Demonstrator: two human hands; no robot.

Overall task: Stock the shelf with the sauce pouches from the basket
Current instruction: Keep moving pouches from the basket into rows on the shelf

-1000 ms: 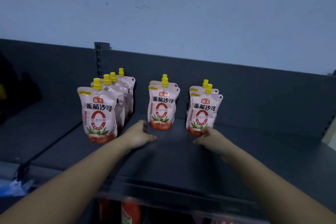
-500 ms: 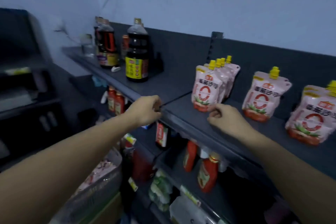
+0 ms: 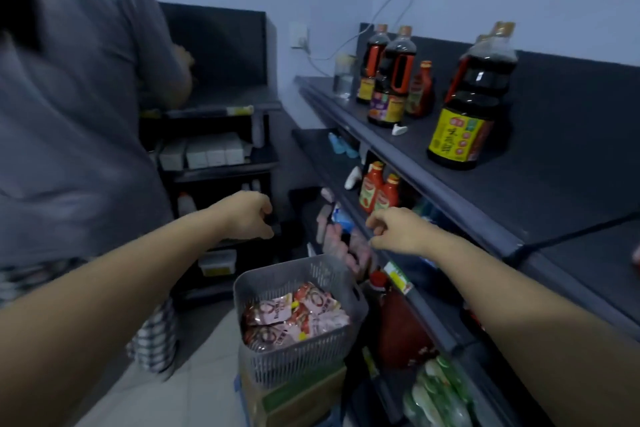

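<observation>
A grey mesh basket (image 3: 339,350) sits on a cardboard box at the lower middle. Several pink and red sauce pouches (image 3: 294,319) lie flat inside it. My left hand (image 3: 247,215) hovers above and to the left of the basket, fingers curled, holding nothing. My right hand (image 3: 398,230) hangs above the basket's right side near the shelf edge, fingers loosely curled and empty. The dark top shelf (image 3: 540,204) runs along the right. The pouches standing on it are out of view.
Another person in a grey shirt (image 3: 76,114) stands close on the left at a dark rack (image 3: 221,149). Large soy sauce bottles (image 3: 467,104) stand on the top shelf. Red ketchup bottles (image 3: 377,189) and packets fill the lower shelves. The cardboard box (image 3: 294,399) rests on the tiled floor.
My view has swung left and down, away from the standing pouches toward the basket. Both hands have left the shelf and moved down over the basket.
</observation>
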